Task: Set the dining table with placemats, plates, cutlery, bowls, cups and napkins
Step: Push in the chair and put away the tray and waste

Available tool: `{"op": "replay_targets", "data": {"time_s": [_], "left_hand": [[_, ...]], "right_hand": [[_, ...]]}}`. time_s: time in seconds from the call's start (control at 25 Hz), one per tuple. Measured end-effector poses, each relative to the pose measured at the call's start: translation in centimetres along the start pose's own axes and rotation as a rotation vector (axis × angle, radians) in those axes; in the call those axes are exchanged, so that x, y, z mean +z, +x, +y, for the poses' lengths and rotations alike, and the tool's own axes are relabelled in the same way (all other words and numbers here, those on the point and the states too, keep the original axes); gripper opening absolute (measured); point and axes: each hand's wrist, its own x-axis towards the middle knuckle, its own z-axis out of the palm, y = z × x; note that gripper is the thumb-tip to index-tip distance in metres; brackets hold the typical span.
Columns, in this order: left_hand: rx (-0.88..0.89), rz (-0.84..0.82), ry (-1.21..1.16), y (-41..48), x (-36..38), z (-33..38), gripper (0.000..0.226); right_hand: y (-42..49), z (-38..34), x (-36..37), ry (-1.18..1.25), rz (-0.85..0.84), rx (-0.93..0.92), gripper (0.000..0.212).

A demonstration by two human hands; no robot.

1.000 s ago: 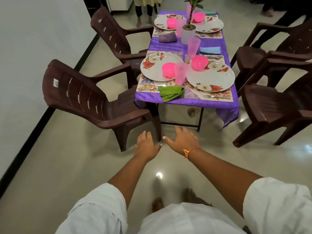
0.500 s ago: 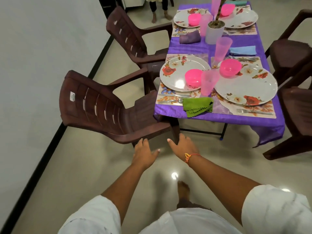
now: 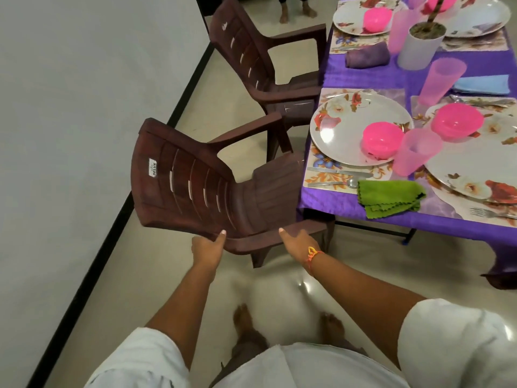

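Table under purple cloth. Chair at table's near-left corner. On table by that corner: plate, green napkin, pink cup, pink bowl on plate, cutlery. Left hand grips chair's near armrest, thumb on top. Right hand touches same armrest, nearer table; fingers hidden, can't tell grip.
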Motion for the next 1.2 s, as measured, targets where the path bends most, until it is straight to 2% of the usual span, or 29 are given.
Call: {"op": "replay_targets", "data": {"time_s": [0.08,0.2,0.28,0.36,0.56,0.8,1.04,1.2], "left_hand": [[-0.087,0.039,-0.162,2.9,-1.5,0.6,0.069],[-0.149,0.045,-0.480,7.5,-3.4,0.5,0.063],[-0.196,-0.064,-0.690,9.7,-4.6,0.3,0.052],[-0.243,-0.218,-0.793,11.1,-5.8,0.1,0.045],[-0.269,-0.344,-0.734,13.2,-6.3,-0.5,0.042],[-0.163,-0.445,-0.633,17.4,-5.8,2.1,0.034],[-0.077,-0.515,-0.526,23.7,-4.8,8.0,0.029],[-0.050,-0.580,-0.446,28.4,-4.4,10.7,0.030]], "right_hand": [[0.9,-1.6,2.4,0.067,0.003,0.041,0.087],[2.2,-3.7,6.5,0.169,0.029,0.113,0.079],[2.9,-4.5,9.5,0.238,0.065,0.198,0.077],[3.1,-5.4,12.3,0.349,0.089,0.276,0.072],[3.2,-7.4,16.2,0.540,0.088,0.435,0.064],[6.3,-9.3,17.2,0.680,0.114,0.475,0.073],[11.7,-12.5,16.1,0.922,0.185,0.460,0.052],[15.3,-14.8,16.4,0.974,0.213,0.470,0.056]]}}
